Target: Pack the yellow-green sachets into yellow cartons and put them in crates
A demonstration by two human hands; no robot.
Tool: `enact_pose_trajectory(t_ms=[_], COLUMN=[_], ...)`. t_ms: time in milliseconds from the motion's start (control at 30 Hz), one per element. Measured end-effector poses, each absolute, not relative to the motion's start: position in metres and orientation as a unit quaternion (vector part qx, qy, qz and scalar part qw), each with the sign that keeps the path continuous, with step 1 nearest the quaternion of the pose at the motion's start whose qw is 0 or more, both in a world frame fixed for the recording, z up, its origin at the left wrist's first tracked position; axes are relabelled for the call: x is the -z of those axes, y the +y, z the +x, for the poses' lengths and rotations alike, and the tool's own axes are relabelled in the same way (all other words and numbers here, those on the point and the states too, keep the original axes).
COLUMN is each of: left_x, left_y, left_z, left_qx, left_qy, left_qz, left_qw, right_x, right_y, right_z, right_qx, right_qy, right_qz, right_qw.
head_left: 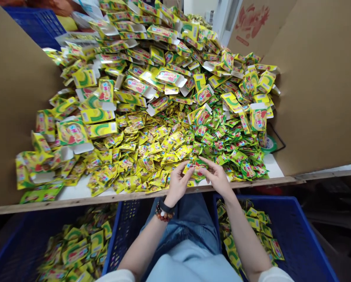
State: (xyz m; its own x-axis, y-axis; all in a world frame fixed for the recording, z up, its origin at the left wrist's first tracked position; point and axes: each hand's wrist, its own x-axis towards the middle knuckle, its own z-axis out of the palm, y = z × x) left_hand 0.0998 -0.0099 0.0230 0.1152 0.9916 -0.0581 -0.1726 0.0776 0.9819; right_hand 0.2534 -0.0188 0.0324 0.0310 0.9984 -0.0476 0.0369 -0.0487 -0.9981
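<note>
My left hand (177, 182), with a dark band and beads at the wrist, pinches the left end of a small green candy packet (197, 167). The other end is between the thumb and fingers of my right hand (218, 179). Both hands are just above the table's front edge. Beyond them lie a heap of yellow packets (151, 149) and, to the right, a heap of green packets (222, 141). Whether a second packet is under the held one I cannot tell. Behind these is a tall pile of small yellow-green cartons (169, 76), several with open flaps.
Cardboard walls (319, 86) flank the table on both sides. Below its wooden front edge (84, 200) stand a left blue crate (112, 243) and a right blue crate (299, 231), both holding cartons. A green strip of packets (42, 193) lies at the left front corner.
</note>
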Motion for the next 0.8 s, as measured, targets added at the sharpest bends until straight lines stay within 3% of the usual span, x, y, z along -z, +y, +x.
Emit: enact_pose_trajectory(t_ms=[133, 233, 267, 400, 500, 633, 700, 800], left_x=[-0.015, -0.021, -0.027, -0.063, -0.080, -0.082, -0.082, -0.085], left_y=[-0.023, -0.006, 0.007, 0.088, 0.139, 0.167, 0.165, 0.137], left_z=[0.093, 0.053, 0.032, -0.077, -0.142, -0.176, -0.167, -0.120], left_qx=[-0.506, -0.428, -0.397, -0.426, -0.324, -0.211, -0.268, -0.475], left_qy=[0.455, 0.472, 0.490, 0.645, 0.678, 0.677, 0.673, 0.642], left_qz=[0.463, 0.569, 0.618, 0.629, 0.659, 0.703, 0.688, 0.601], left_qw=[0.568, 0.521, 0.470, 0.083, -0.044, -0.054, -0.049, 0.031], right_x=[-0.034, -0.030, -0.028, -0.021, -0.016, -0.008, -0.004, -0.008], right_y=[-0.019, -0.020, -0.021, -0.027, -0.033, -0.037, -0.038, -0.035], right_z=[0.240, 0.237, 0.240, 0.262, 0.273, 0.274, 0.271, 0.261], right_qx=[-0.554, -0.573, -0.561, -0.483, -0.451, -0.443, -0.419, -0.393], right_qy=[-0.470, -0.414, -0.404, -0.387, -0.375, -0.384, -0.401, -0.414], right_qz=[-0.482, -0.492, -0.505, -0.564, -0.590, -0.589, -0.595, -0.597], right_qw=[0.491, 0.508, 0.516, 0.546, 0.555, 0.556, 0.556, 0.564])
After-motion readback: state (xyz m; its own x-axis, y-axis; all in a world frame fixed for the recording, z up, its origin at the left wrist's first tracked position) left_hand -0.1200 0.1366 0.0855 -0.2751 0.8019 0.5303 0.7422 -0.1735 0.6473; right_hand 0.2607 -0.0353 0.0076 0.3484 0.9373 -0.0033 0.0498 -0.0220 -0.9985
